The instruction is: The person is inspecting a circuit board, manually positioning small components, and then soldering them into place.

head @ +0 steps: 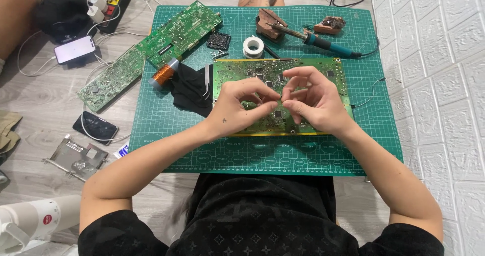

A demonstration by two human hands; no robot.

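A green cutting mat [323,155] lies on a grey floor beside a white wall. Above the mat's middle, the left hand [237,109] and right hand [313,102] meet fingertip to fingertip, pinched on something too small to tell, over the green circuit board [333,69]. Keeping both wrists low should steady the pinch. At the far edge rests a soldering iron [323,42].

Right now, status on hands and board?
Left hand and right hand pinched together, fingertips meeting above the green rectangular circuit board. Held item too small to tell. Nothing blocking.
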